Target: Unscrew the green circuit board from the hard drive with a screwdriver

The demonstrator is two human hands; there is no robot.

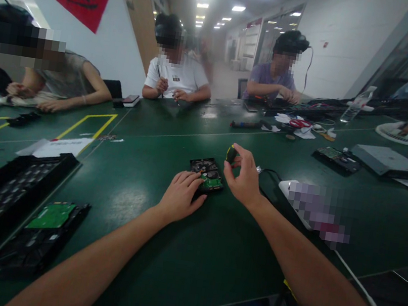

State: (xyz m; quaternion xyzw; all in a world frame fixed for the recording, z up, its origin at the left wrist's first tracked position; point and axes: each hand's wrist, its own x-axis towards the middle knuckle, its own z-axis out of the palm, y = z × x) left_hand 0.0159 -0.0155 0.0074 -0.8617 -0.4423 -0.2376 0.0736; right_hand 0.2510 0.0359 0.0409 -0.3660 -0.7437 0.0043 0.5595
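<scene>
A black hard drive with a green circuit board (212, 183) lies on the green table (141, 164), near the middle of the head view. My left hand (181, 195) rests on its near left part, fingers spread over the board's edge and the thumb at the near side. Just right of the drive and raised above the table, my right hand (243, 175) pinches a small black and yellow screwdriver handle (231, 154) between thumb and fingers. The screwdriver's shaft and tip cannot be made out.
On the left are a long black tray (10, 190) and another drive with a green board (52, 215). A phone (298, 203) with a white cable lies right of my right hand. Farther right sit a dark drive (335, 159) and a grey box (390, 161). Several people sit across the table.
</scene>
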